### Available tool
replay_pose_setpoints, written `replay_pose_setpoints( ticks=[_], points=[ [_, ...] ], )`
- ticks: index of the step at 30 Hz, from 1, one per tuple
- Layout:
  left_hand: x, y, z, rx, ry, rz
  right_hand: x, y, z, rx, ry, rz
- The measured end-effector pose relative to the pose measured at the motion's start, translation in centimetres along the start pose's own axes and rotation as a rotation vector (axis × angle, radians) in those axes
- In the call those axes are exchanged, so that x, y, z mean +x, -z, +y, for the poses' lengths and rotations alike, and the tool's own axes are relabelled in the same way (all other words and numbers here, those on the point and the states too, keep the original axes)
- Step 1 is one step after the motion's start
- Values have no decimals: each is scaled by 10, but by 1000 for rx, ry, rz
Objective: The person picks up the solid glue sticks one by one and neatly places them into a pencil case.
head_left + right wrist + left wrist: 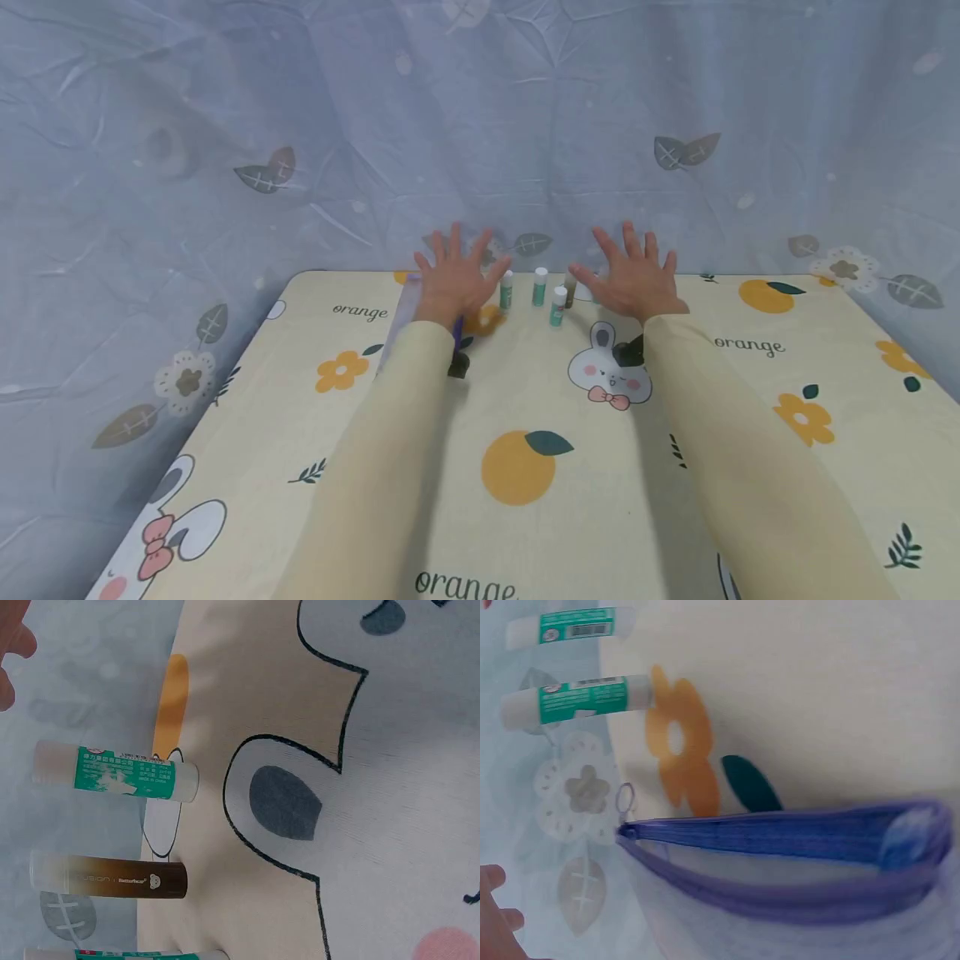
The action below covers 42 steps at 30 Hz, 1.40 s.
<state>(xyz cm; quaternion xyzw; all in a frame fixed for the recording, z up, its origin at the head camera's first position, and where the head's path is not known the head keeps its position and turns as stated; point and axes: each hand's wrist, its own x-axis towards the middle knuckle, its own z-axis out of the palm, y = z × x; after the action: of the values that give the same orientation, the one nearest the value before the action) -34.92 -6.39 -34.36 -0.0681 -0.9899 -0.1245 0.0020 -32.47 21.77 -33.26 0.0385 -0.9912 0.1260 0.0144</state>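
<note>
Both hands reach to the far edge of the table with fingers spread and nothing held. My left hand is above a translucent pouch; its blue-purple zipper gapes in the left wrist view. Just right of that hand stands a green-and-white glue stick, with a second glue stick and a third glue stick farther right. Beside my right hand is a brown tube, printed "Butterbear" in the right wrist view. That view also has a glue stick on the tube's right-hand side.
A cream tablecloth printed with oranges, flowers and rabbits covers the table. Behind it hangs a blue-grey patterned curtain, close to the back edge and the upright sticks. A small black device shows by the left wrist.
</note>
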Motion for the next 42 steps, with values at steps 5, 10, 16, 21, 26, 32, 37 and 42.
replay_pose_setpoints(
  ticks=[5, 10, 16, 21, 26, 32, 37, 42],
  points=[
    [-4, 8, -4, -66, -14, 23, 4, -2, 3, 47, 5, 26],
    [-17, 16, -8, -171, -35, 17, 5, -2, 6, 140, 5, 95],
    [-38, 20, -15, -129, -42, -52, 1, 3, 5, 341, -21, 168],
    [-56, 20, -19, -132, -5, -144, -6, 8, 2, 540, -84, 239],
    [-72, 15, -23, -166, 46, -186, -13, 11, -5, 691, -150, 320],
    [-90, 6, -29, -174, 115, -175, -21, 7, -14, 835, -184, 376],
    [-105, -2, -33, -190, 149, -149, -26, 4, -23, 928, -175, 411],
    [-116, -8, -36, -158, 177, -119, -29, 5, -33, 1003, -173, 430]
  ],
)
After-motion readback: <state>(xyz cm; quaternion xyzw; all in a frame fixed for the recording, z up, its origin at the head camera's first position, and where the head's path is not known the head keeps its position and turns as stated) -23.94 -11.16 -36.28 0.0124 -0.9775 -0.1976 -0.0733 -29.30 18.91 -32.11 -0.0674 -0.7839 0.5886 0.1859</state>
